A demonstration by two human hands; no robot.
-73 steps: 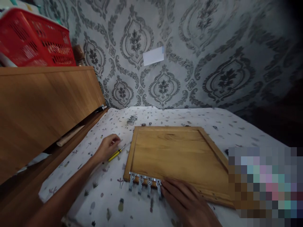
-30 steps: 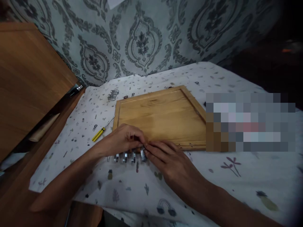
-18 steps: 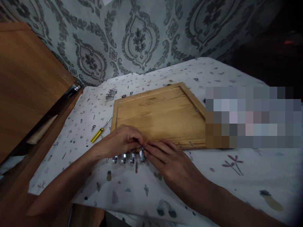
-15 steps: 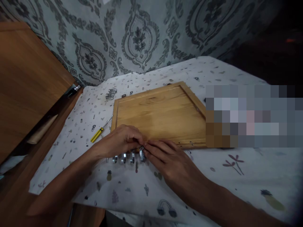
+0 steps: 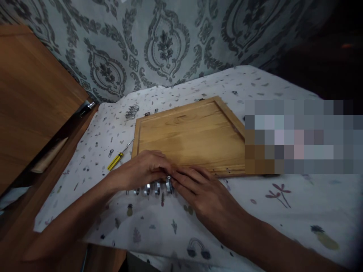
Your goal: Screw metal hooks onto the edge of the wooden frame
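Left hand: brought in from the left [image 5: 151,168], its thumb and fingers drawn narrow above the row of metal pieces; whether something small is pinched there cannot be told.
Right hand: laid low at the panel's near edge [image 5: 201,189], fingers held close together and their tips met with the left fingertips beside the rightmost piece; perhaps so placed to steady it, though a firm grip cannot be made out.
Metal pieces: four curved strips [image 5: 169,186] set in a row at the left part of the near edge, their lower ends hung out over the cloth; an even spacing seems to have been sought.
Wooden panel: laid flat beyond the hands [image 5: 184,139], probably so that its near edge can be reached by both; small dark marks are seen along that edge, right of the fingers.
Yellow screwdriver: laid on the left [image 5: 115,159], tip pointed toward the panel, apparently within easy reach of the left hand.
Loose metal heap: gathered at the far left [image 5: 132,112], well apart from the hands.
Printed cloth: spread under everything [image 5: 159,234], possibly as protection for the wood.
Far right: hidden by a pixelated patch.
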